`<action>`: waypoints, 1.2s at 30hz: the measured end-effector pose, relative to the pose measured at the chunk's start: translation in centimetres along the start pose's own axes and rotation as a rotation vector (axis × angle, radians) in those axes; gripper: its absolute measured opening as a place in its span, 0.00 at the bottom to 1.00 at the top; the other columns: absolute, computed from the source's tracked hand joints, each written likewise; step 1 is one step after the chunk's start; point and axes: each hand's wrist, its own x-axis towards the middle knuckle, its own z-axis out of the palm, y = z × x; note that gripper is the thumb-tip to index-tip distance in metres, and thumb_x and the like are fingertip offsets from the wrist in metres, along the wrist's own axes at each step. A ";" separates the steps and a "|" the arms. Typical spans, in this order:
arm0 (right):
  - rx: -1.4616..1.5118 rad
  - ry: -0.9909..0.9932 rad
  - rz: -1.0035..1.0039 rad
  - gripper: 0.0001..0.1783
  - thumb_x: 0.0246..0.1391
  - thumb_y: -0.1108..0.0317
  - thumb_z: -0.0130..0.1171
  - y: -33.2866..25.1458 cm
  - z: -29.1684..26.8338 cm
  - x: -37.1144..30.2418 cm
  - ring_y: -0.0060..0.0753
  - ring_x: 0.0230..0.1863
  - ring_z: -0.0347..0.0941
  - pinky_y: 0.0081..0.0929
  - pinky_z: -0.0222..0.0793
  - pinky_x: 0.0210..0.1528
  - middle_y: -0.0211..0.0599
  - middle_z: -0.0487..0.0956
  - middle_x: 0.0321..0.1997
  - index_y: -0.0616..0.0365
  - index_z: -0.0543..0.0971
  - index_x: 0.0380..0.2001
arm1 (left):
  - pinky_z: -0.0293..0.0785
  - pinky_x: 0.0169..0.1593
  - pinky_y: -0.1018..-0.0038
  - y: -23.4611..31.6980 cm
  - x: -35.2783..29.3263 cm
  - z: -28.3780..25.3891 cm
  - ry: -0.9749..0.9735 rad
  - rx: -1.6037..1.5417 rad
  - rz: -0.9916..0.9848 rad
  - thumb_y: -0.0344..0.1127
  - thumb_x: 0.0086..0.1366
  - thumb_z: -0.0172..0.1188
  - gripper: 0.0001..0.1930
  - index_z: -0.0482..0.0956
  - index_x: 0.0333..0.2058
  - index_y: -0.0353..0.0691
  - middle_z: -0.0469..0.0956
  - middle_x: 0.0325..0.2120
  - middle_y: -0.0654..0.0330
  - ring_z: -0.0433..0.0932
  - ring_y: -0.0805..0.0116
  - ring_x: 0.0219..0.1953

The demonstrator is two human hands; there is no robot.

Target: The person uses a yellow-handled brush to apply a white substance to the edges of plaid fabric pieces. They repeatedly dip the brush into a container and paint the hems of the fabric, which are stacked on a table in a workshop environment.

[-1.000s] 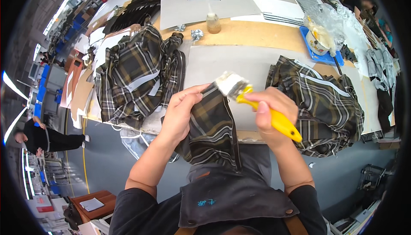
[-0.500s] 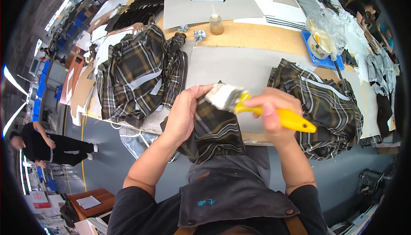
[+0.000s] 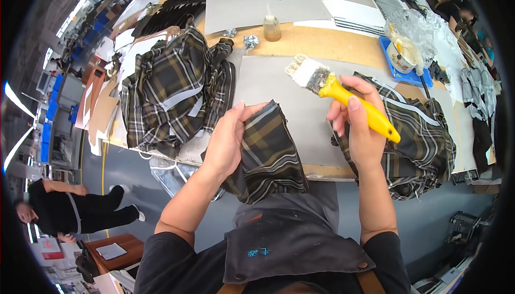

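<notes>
My left hand (image 3: 226, 144) pinches the upper left edge of a folded plaid fabric piece (image 3: 271, 149), dark with brown and white stripes, which hangs over the table's near edge. In my right hand (image 3: 362, 125) is a paintbrush (image 3: 343, 93) with a yellow handle; its bristles are caked white and point up and left, clear of the fabric. A large heap of the same plaid fabric (image 3: 166, 87) lies to the left of my left hand. Another plaid pile (image 3: 413, 133) lies beneath and right of my right hand.
A grey board (image 3: 300, 74) covers the middle of the table. Beyond it stand a glue bottle (image 3: 272, 28) and crumpled foil (image 3: 250, 42). At right, a blue tray (image 3: 383, 47) carries a bowl (image 3: 399, 61). A person (image 3: 70, 208) walks on the floor at left; another's hands show at the far edge.
The paintbrush in my right hand has lifted off the fabric's top edge and moved up and right. My left hand stays on the fabric. The person at left has walked nearer.
</notes>
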 end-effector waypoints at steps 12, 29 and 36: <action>-0.468 -0.155 -0.374 0.08 0.44 0.79 0.57 0.3 0.1 -1.1 0.22 0.21 0.69 0.18 0.62 0.25 0.36 0.75 0.21 0.63 0.80 0.31 | 0.61 0.56 0.74 -0.9 0.7 0.0 0.093 -0.011 -0.018 0.46 0.69 0.40 0.25 0.72 0.48 0.26 0.75 0.46 0.52 0.70 0.68 0.50; -0.002 -0.167 -0.279 0.21 0.42 0.77 0.67 0.4 8.8 -1.7 0.28 0.33 0.73 0.22 0.74 0.31 0.41 0.69 0.36 0.61 0.67 0.38 | 0.59 0.60 0.70 4.7 -3.5 2.2 0.064 0.083 0.306 0.43 0.68 0.38 0.25 0.67 0.52 0.24 0.70 0.52 0.49 0.69 0.64 0.54; -0.134 -0.259 -0.511 0.27 0.37 0.79 0.67 -0.4 11.1 -1.7 0.32 0.35 0.69 0.23 0.70 0.40 0.43 0.65 0.38 0.56 0.61 0.37 | 0.63 0.56 0.67 5.3 -7.0 0.1 -0.155 -0.062 0.465 0.32 0.67 0.40 0.28 0.42 0.63 0.36 0.72 0.43 0.48 0.71 0.63 0.49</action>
